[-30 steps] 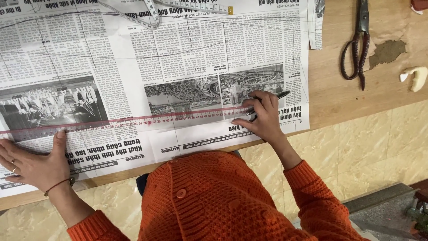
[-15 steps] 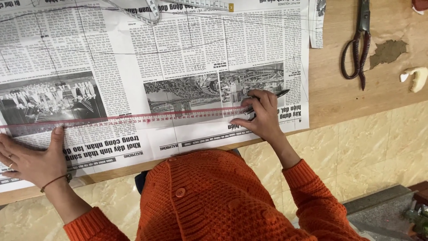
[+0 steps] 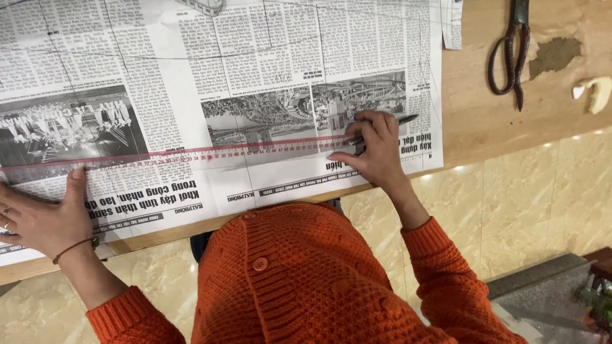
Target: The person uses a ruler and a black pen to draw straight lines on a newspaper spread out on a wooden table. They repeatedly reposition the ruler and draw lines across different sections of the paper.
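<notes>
A large newspaper sheet [image 3: 255, 70] lies spread over a wooden table [image 3: 484, 121]. A long clear ruler with red markings [image 3: 210, 154] lies across it from left to right. My left hand [image 3: 44, 213] is flat on the paper with its thumb pressing the ruler's left part; it wears a thin bracelet and rings. My right hand [image 3: 376, 150] grips a dark pen [image 3: 398, 120] with its tip at the ruler's right end, near the sheet's right edge.
Dark metal scissors [image 3: 510, 54] lie on the table at the upper right, beside a worn patch in the wood. A small pale scrap [image 3: 596, 92] sits near the right edge. Below the table edge is a beige tiled floor [image 3: 535, 197]. My orange knitted sweater [image 3: 306, 280] fills the foreground.
My right hand with the pen has shifted slightly along the ruler's right end. My left hand has stayed pressed on the ruler's left part.
</notes>
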